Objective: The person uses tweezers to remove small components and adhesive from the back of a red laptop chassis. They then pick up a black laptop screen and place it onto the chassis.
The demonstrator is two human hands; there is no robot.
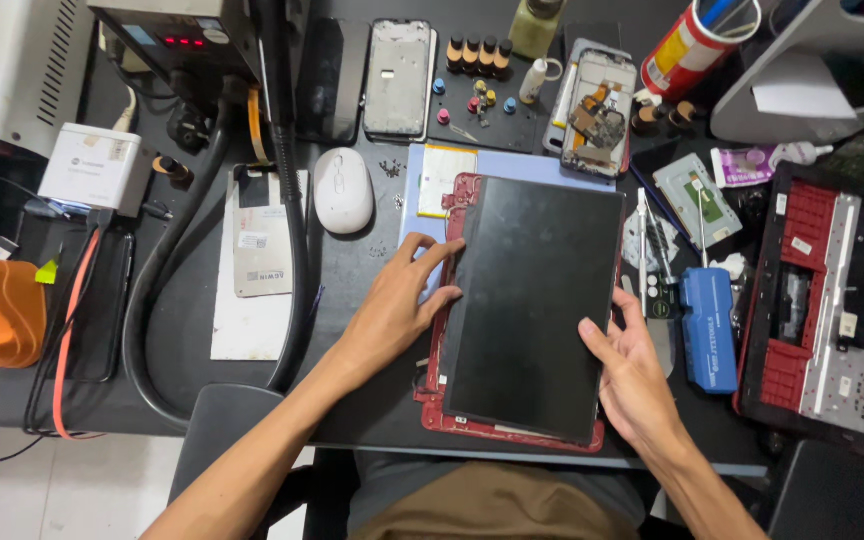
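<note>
Left hand (392, 305): fingers (439, 250) spread, tips pressed against the left edge of the flat black rectangular display panel (534, 305), steadying it. Right hand (630, 375): fingers cupped at the panel's lower right edge, thumb on its face; together both hands grip the panel by its edges, likely to keep the face untouched. The panel lies slightly askew over the red plastic laptop lid frame (449, 405), itself resting on the dark work surface (352, 270) directly before the person. Beyond: white oval mouse (342, 190) to the left, blue rectangular tool case (709, 328) to the right, red disassembled laptop base (822, 300) farther right
</note>
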